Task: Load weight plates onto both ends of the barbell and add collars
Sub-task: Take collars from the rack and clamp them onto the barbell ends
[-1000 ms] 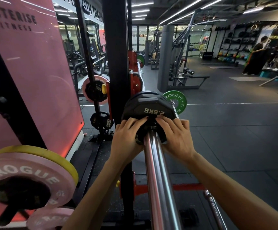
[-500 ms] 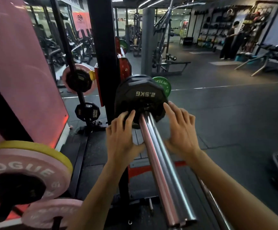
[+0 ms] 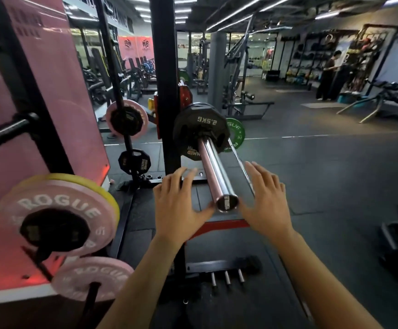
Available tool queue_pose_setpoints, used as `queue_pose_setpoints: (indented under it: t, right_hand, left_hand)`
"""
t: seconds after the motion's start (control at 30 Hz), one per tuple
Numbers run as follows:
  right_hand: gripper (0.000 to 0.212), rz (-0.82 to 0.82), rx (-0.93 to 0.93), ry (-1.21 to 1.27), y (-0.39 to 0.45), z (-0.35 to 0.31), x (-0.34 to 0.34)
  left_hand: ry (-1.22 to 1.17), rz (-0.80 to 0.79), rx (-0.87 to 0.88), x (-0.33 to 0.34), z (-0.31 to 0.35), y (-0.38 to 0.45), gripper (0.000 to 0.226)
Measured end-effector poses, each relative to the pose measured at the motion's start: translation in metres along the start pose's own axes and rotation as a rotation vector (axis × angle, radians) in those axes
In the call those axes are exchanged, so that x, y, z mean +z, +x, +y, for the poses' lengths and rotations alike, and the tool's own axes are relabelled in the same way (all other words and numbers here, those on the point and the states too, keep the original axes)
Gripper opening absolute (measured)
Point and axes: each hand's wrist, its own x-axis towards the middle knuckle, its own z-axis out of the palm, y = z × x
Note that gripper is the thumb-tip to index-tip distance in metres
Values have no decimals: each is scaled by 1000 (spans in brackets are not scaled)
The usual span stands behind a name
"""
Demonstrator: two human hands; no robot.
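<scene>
black 2.5kg plate (image 3: 200, 130) sits far in on chrome barbell sleeve (image 3: 215, 173) | left hand (image 3: 177, 205), right hand (image 3: 265, 198) spread, holding nothing, beside sleeve end | risk: no collar seen, plate may slide outward

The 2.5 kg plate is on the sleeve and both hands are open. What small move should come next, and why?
Probably reach for a collar. The black 2.5KG plate sits far in on the barbell sleeve, no collar holds it, and the left hand and right hand are empty beside the sleeve's end.
</scene>
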Motion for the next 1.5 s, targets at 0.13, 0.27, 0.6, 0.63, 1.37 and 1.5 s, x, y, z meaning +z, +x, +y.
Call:
queue_pose_setpoints:
  t: [0.13,0.27,0.6,0.63,1.37,1.5]
  right_hand:
    - [76,32,1,-24,-62,-10,-38]
    - [70,72,-5,-38,-114,-30,-78]
    - [72,181,172,-224,-189,-2,-180]
    - [72,190,212,-259,-199,8,-192]
    - [73,252,602,-515,-209,202,-241]
    - [72,243,606,-522,-169,248,-237]
  left_hand:
    - [-11,57,36,-35,28,-62,78]
    - [-67,75,42,-63,59,-108,71]
    - [-219,35,224,-77,163,-126,72]
    - [-238,24,243,-73,179,-126,73]
    - [-431,-180,409,96,363,-63,79]
    - [-444,-193,401,136,384,-19,79]
